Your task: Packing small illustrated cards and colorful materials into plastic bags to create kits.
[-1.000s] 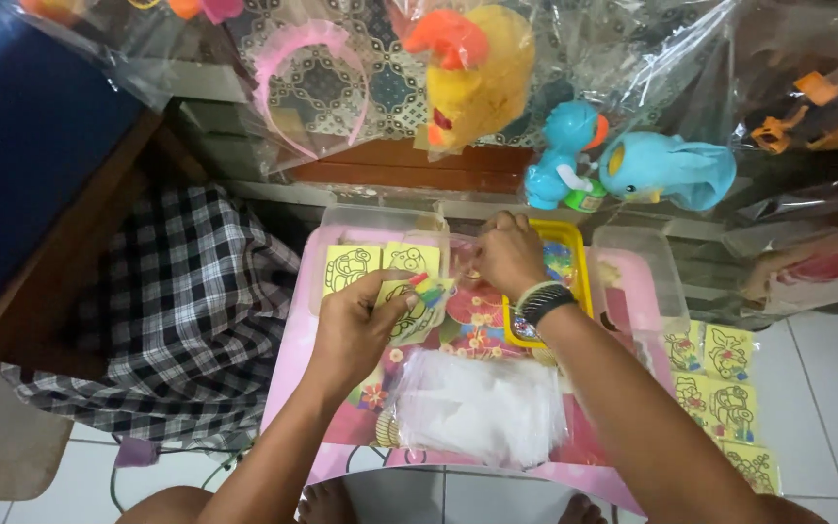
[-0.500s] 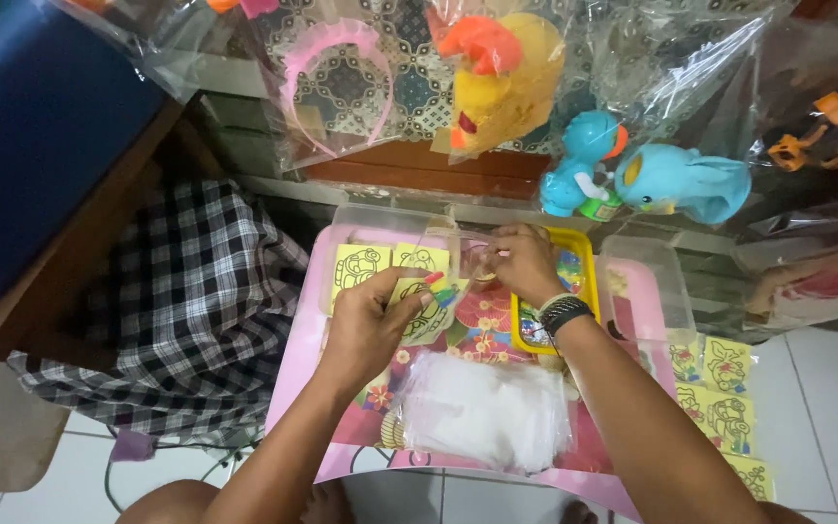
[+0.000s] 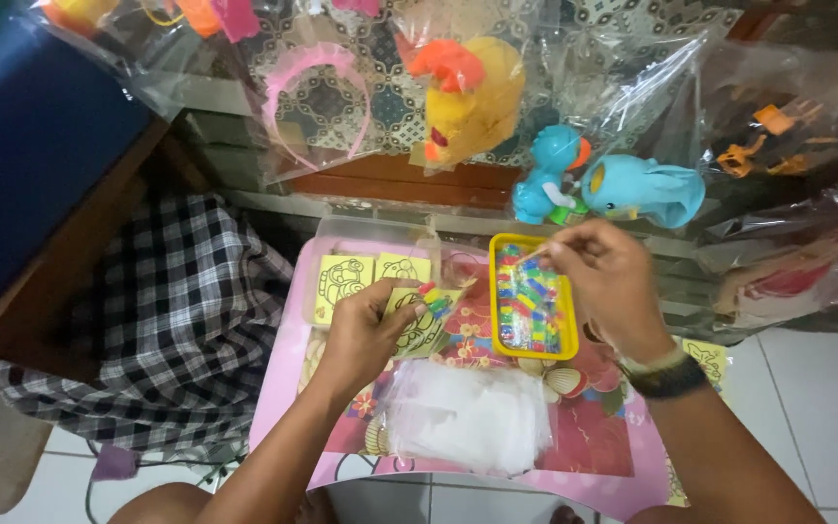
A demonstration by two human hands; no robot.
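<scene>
My left hand [image 3: 366, 335] pinches a small yellow picture card [image 3: 421, 325] with a few coloured sticks on its top edge, held over a pink table [image 3: 594, 442]. My right hand [image 3: 605, 281], with a dark wristband, is raised over a yellow tray [image 3: 532, 296] full of several small coloured pieces; its fingertips pinch a thin light stick near the tray's far end. More yellow picture cards [image 3: 346, 281] lie in a clear container just beyond my left hand.
A stack of clear plastic bags [image 3: 467, 417] lies on the table's near part. Bagged toys hang behind: a pink headband [image 3: 317, 92], a yellow duck [image 3: 472, 97], blue toys [image 3: 618, 184]. A checked cloth [image 3: 162, 320] is at left, white floor tiles [image 3: 817, 388] at right.
My right hand has lifted off the card and moved right, over the yellow tray, uncovering it. The left hand keeps the card in place. The view has shifted slightly.
</scene>
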